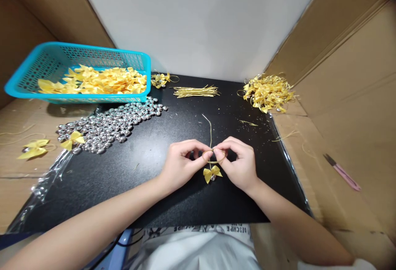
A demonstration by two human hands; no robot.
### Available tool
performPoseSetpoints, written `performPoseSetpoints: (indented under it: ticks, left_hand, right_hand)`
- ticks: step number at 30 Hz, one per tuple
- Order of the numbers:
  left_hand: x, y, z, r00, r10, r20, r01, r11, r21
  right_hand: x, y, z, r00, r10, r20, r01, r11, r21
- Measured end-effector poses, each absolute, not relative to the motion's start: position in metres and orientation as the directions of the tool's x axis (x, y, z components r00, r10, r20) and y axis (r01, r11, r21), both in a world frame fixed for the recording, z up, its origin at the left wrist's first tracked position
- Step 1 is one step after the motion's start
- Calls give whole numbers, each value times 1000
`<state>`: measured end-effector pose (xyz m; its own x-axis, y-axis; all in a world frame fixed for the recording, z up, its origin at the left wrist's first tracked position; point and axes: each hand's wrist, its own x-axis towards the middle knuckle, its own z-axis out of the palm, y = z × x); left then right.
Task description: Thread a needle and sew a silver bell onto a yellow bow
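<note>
Lying under both hands: a black mat, itself resting on a cardboard surface. Spreading out beyond the left hand and to its left: a heap of silver beads, with a turquoise basket of yellow bows sitting farther back. Lying straight ahead of the hands: a bundle of gold threads. Piling up beyond the right hand, to its right: finished bow ornaments. Resting far right on the cardboard: pink snips.
</note>
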<state>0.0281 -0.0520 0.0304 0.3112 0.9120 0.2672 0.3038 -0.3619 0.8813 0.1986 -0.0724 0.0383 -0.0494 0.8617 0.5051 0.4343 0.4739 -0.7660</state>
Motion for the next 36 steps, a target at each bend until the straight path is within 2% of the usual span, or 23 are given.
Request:
performPoseSetpoints:
  ticks: [2, 4, 6, 8, 11, 16, 22, 25, 27, 29, 32, 34, 36]
  left_hand:
    - [25, -48, 34, 374, 903, 212, 414, -367, 833]
    - [19, -45, 37, 471, 877, 92, 529, -365, 766]
    - [14, -46, 39, 546, 837, -43, 610, -361, 705]
    - [12, -50, 39, 566, 816, -118, 659, -362, 659]
    - [15, -58, 36, 540, 832, -127, 697, -358, 621]
    - [26, -67, 31, 531, 840, -114, 718, -374, 587]
    - [28, -71, 28, 550, 831, -87, 689, -393, 609]
    - [28, -67, 28, 556, 827, -80, 678, -395, 620]
    - [27, -62, 30, 560, 824, -81, 645, -372, 668]
    - [28, -56, 31, 564, 817, -117, 560, -275, 782]
    - [31, -47, 30, 527, 830, -180, 290, 23, 957]
    - [34, -42, 28, 456, 868, -195, 100, 167, 981]
    - [35, -39, 25, 392, 897, -204, -6, 224, 975]
  right_hand:
    - [203, -68, 38, -50, 871, 488, 452, 456, -767]
    - [211, -66, 37, -34, 899, 437, 466, 401, -789]
    - [220, -67, 35, -18, 946, 324, 465, 294, -835]
    - [227, -74, 32, -46, 983, 179, 476, 179, -861]
    - [231, -90, 26, -127, 992, 26, 553, 93, -828]
    - [222, -105, 27, -172, 981, -84, 586, 34, -809]
    - [211, -101, 28, -215, 977, 6, 576, 132, -807]
    - [209, -100, 27, -193, 980, 52, 569, 155, -808]
    - [208, -98, 28, -163, 982, 99, 540, 173, -824]
    - [208, -93, 32, -115, 980, 160, 513, 197, -836]
    - [208, -80, 39, -36, 972, 233, 467, 222, -856]
    - [208, -70, 40, -5, 967, 254, 426, 232, -875]
    - [207, -63, 38, 7, 967, 257, 387, 234, -892]
